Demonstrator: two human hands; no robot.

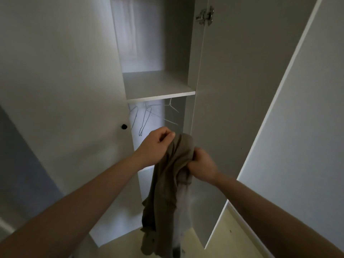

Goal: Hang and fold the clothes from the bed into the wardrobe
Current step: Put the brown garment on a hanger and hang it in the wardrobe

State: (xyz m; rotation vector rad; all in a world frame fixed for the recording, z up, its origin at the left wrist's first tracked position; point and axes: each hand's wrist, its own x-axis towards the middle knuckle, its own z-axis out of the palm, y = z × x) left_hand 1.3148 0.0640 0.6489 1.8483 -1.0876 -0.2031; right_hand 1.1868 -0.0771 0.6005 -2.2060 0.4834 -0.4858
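no text, label, brand, number or sign can be read anywhere in the view.
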